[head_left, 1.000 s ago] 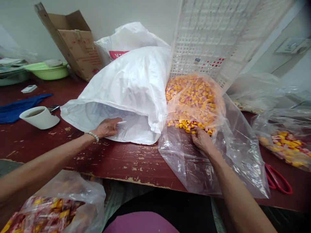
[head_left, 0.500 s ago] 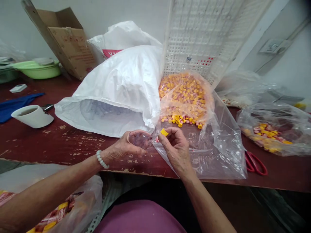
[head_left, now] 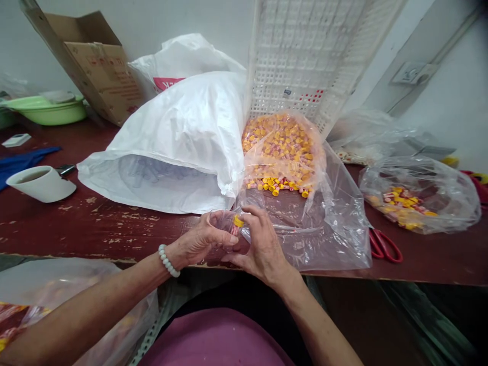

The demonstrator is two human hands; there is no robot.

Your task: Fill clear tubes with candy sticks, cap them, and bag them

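Note:
My left hand (head_left: pixel 204 236), with a pale bead bracelet at its wrist, is closed on a thin clear plastic piece whose full shape I cannot make out. At its fingertips is a small red-and-white piece with a yellow rim (head_left: pixel 238 221), seemingly in or against the clear plastic. My right hand (head_left: pixel 261 244) curves around from the right, thumb and fingers apart, its forefinger touching or very near the yellow rim. Beyond the hands, a heap of similar yellow-rimmed pieces (head_left: pixel 282 147) lies in a clear bag. An open white sack (head_left: pixel 183 122) holds clear plastic pieces (head_left: pixel 152 170).
Red-handled scissors (head_left: pixel 385 246) lie at right, near another clear bag (head_left: pixel 453 198) of yellow and red pieces. A white plastic crate (head_left: pixel 267 76) leans behind the heap. At left are a white cup (head_left: pixel 41 190), a green basin (head_left: pixel 57 112) and a cardboard box (head_left: pixel 101 76).
The yellow-rimmed piece, pinched in my right hand earlier, has moved left to the clear plastic. The right thumb has come away from it and those fingers have spread.

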